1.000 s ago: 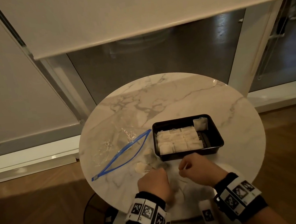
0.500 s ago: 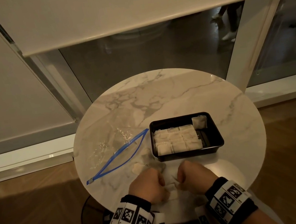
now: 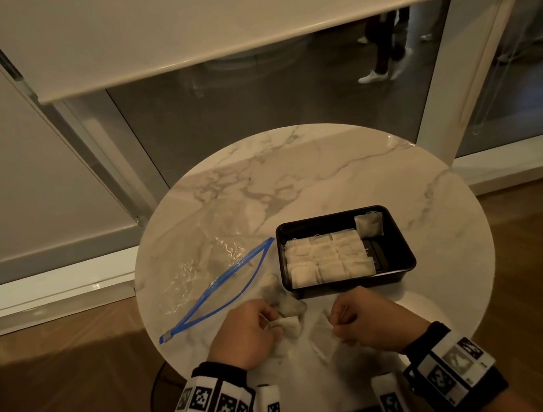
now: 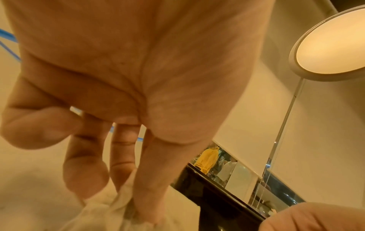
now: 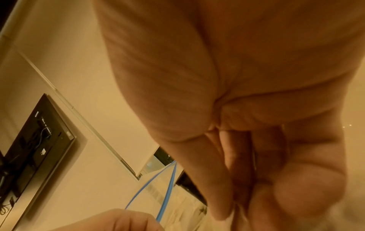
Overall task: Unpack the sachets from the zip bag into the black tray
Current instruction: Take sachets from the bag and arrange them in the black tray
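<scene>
Marble surface point(image 3: 295, 185): both hands' fingers pinch tangled sachets point(image 3: 287, 323); separate strings gently, then load black tray point(image 3: 403, 250).

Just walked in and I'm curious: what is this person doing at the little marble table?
They are moving small sachets out of a zip bag into a black tray. The bag lies open and looks empty on the round table. The tray already holds neat rows of sachets. A few loose sachets lie in front of it. The left hand pinches one sachet, and the right hand holds another.
</scene>
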Demonstrator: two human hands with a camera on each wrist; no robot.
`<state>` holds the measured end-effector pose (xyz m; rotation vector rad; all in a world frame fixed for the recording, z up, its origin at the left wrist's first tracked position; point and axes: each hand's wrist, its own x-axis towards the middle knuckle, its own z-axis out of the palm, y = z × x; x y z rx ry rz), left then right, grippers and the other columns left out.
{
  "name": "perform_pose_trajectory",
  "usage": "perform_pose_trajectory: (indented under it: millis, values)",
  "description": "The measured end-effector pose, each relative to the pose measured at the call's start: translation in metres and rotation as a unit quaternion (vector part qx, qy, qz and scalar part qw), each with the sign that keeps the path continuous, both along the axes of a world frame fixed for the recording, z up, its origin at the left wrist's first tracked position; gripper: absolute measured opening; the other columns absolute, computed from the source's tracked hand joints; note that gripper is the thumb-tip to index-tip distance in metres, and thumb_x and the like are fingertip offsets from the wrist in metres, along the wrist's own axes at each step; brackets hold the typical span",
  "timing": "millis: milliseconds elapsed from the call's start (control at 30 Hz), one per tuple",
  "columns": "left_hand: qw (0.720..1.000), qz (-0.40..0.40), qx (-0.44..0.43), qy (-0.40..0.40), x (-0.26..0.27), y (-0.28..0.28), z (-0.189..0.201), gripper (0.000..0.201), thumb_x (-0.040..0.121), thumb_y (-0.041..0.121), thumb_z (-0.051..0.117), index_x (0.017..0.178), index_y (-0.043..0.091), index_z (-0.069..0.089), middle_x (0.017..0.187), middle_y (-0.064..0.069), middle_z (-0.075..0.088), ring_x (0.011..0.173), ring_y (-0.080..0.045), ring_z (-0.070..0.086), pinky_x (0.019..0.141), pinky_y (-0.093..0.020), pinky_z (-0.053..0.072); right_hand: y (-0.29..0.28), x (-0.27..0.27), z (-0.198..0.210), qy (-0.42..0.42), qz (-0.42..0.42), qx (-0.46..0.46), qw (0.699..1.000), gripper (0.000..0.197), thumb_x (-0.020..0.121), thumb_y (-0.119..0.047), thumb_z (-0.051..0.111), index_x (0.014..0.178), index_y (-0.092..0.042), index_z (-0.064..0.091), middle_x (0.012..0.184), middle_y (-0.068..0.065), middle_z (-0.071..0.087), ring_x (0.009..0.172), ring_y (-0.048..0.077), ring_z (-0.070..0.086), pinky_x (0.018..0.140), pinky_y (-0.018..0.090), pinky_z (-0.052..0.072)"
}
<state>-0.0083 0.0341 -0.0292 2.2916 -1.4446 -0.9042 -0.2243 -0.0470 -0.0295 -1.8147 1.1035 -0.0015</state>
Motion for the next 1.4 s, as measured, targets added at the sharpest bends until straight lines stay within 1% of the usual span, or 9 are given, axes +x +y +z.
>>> perform_pose_trajectory:
  millis: [267, 467, 667, 833, 967, 1067, 1167, 1267, 1400]
  values:
    - [0.996, -0.001, -0.06, -0.062, -0.001, -0.001, 0.005, 0.011, 0.093, 0.033, 0.065, 0.103, 0.038, 0.064, 0.096, 0.015, 0.062, 0.087, 0.0, 0.058, 0.083, -0.026, 0.053, -0.006, -0.015, 0.019, -0.061, -0.026, -0.075, 0.995, 0.013, 0.09, -0.018, 0.067, 0.097, -0.028, 0.07, 0.092, -0.009, 0.071, 0.085, 0.003, 0.067, 0.074, 0.018, 0.054]
    - [0.97, -0.033, -0.166, 0.173, -0.028, -0.008, 0.035, 0.022, 0.095, 0.038, 0.064, 0.115, 0.034, 0.069, 0.103, 0.016, 0.071, 0.096, 0.006, 0.063, 0.081, -0.011, 0.048, -0.005, -0.014, 0.036, -0.184, -0.043, -0.091, 0.978, 0.014, 0.092, -0.013, 0.067, 0.095, -0.026, 0.071, 0.086, -0.005, 0.073, 0.081, 0.009, 0.069, 0.079, 0.031, 0.059]
    - [0.933, -0.007, -0.22, 0.283, -0.046, -0.012, 0.045, 0.013, 0.093, 0.018, 0.069, 0.106, 0.018, 0.072, 0.092, 0.0, 0.077, 0.085, -0.015, 0.072, 0.075, -0.023, 0.056, -0.003, -0.015, 0.048, -0.268, -0.099, -0.126, 0.95, 0.017, 0.092, -0.015, 0.067, 0.102, -0.028, 0.068, 0.082, -0.004, 0.069, 0.079, 0.012, 0.066, 0.076, 0.026, 0.056]
    - [0.905, 0.034, -0.239, 0.351, -0.052, -0.015, 0.047, 0.013, 0.092, 0.012, 0.069, 0.105, 0.01, 0.071, 0.091, -0.007, 0.078, 0.08, -0.021, 0.074, 0.072, -0.026, 0.058, -0.003, -0.017, 0.048, -0.267, -0.091, -0.104, 0.954, 0.006, 0.093, -0.024, 0.067, 0.089, -0.022, 0.072, 0.082, -0.001, 0.072, 0.08, 0.017, 0.07, 0.078, 0.039, 0.06]
    - [0.892, 0.056, -0.249, 0.373, -0.056, -0.016, 0.046, 0.015, 0.092, 0.01, 0.068, 0.106, 0.006, 0.07, 0.094, -0.009, 0.078, 0.082, -0.022, 0.073, 0.075, -0.029, 0.059, -0.004, -0.018, 0.046, -0.262, -0.087, -0.086, 0.957, 0.024, 0.091, -0.025, 0.07, 0.068, -0.027, 0.066, 0.065, -0.005, 0.061, 0.064, 0.012, 0.056, 0.065, 0.028, 0.05]
    - [0.885, 0.075, -0.239, 0.392, -0.056, -0.017, 0.044, 0.018, 0.091, 0.01, 0.07, 0.107, 0.002, 0.068, 0.092, -0.014, 0.076, 0.083, -0.025, 0.074, 0.077, -0.03, 0.06, -0.005, -0.021, 0.052, -0.277, -0.097, -0.069, 0.953, 0.02, 0.092, -0.022, 0.068, 0.072, -0.024, 0.069, 0.067, -0.006, 0.062, 0.066, 0.007, 0.056, 0.066, 0.022, 0.049]
    - [0.884, 0.09, -0.228, 0.398, -0.057, -0.017, 0.043, 0.017, 0.091, 0.011, 0.07, 0.108, 0.011, 0.069, 0.094, -0.008, 0.076, 0.087, -0.023, 0.074, 0.079, -0.03, 0.06, -0.011, -0.027, 0.05, -0.266, -0.153, -0.096, 0.947, 0.013, 0.091, -0.024, 0.069, 0.079, -0.02, 0.072, 0.07, -0.008, 0.067, 0.066, 0.004, 0.06, 0.065, 0.02, 0.049]
    - [0.897, 0.1, -0.239, 0.357, -0.057, -0.016, 0.043, 0.024, 0.092, 0.019, 0.07, 0.114, 0.027, 0.067, 0.107, 0.007, 0.074, 0.097, -0.013, 0.071, 0.078, -0.024, 0.058, -0.017, -0.034, 0.044, -0.157, -0.217, -0.235, 0.934, 0.01, 0.086, -0.035, 0.072, 0.079, -0.028, 0.071, 0.075, -0.008, 0.067, 0.069, 0.01, 0.063, 0.067, 0.027, 0.055]
    - [0.906, 0.087, -0.265, 0.319, -0.06, -0.017, 0.048, 0.033, 0.092, 0.034, 0.068, 0.124, 0.036, 0.061, 0.119, 0.017, 0.065, 0.101, 0.004, 0.064, 0.079, -0.014, 0.054, -0.015, -0.033, 0.051, -0.197, -0.144, -0.188, 0.951, 0.014, 0.086, -0.029, 0.075, 0.074, -0.024, 0.07, 0.07, -0.009, 0.066, 0.062, 0.006, 0.057, 0.062, 0.019, 0.047]
